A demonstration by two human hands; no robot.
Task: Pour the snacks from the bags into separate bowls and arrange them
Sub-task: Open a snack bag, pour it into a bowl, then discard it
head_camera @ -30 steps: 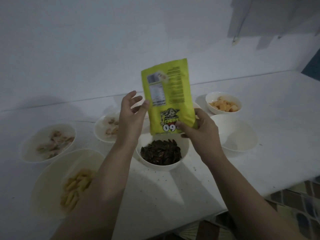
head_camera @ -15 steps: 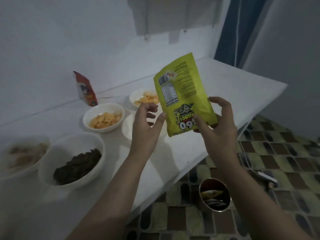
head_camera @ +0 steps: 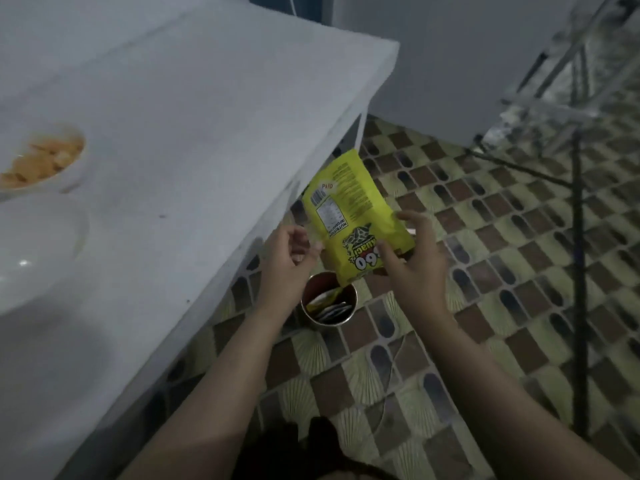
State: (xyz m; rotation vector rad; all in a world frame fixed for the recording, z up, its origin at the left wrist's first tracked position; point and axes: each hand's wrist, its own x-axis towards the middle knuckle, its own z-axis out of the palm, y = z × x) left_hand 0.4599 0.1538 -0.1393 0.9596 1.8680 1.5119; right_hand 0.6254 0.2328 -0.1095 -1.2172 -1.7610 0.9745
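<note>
Fingers of right hand (head_camera: 412, 268) pinch yellow bag (head_camera: 356, 220) above bin (head_camera: 329, 303)

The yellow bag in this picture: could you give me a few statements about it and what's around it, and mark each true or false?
1. The right hand holds the yellow bag. True.
2. The yellow bag hangs over a bowl on the table. False: it is past the table edge, above a round bin on the floor.
3. The bin holds wrappers. True.
4. The bowl of orange snacks stands on the floor. False: it is on the table.
5. The left hand is flat on the table. False: it is raised beside the bag.
</note>
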